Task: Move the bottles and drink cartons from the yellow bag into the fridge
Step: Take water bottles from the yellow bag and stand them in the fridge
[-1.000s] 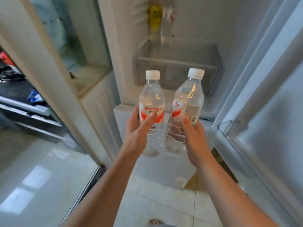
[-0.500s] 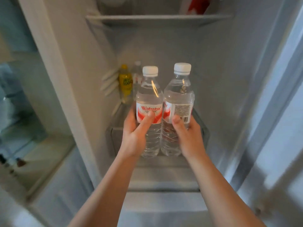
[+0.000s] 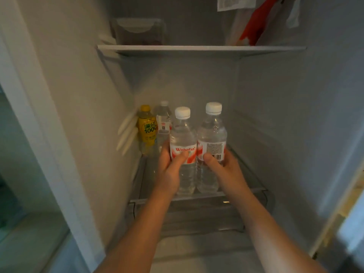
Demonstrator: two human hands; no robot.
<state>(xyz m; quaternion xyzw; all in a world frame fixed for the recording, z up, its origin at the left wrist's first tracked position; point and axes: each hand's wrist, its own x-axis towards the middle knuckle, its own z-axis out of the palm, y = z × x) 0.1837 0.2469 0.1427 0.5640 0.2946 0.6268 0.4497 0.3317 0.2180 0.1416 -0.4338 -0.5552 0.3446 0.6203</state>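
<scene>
Left grip [image 3: 169, 171]: closed round the left bottle [image 3: 182, 134], thumb across the red-and-white label, fingers hidden behind it.
Right grip [image 3: 226, 170]: closed round the right bottle [image 3: 211, 133], thumb on the label beside the barcode.
Held bottles: both clear with white caps, upright, side by side and touching or nearly so.
Where they are: inside the fridge [image 3: 285, 115], at the front of the lower shelf [image 3: 250, 174]; whether their bases rest on it or hang just above cannot be told.
Behind them: a yellow bottle [image 3: 146, 129] against the left wall, and a clear bottle [image 3: 163, 120] just beside it, both standing at the back of the same shelf.
Upper shelf [image 3: 197, 48]: a lidded tub [image 3: 139, 31] on the left, a red packet [image 3: 254, 22] on the right.
Below: a clear drawer [image 3: 197, 217] under the lower shelf.
</scene>
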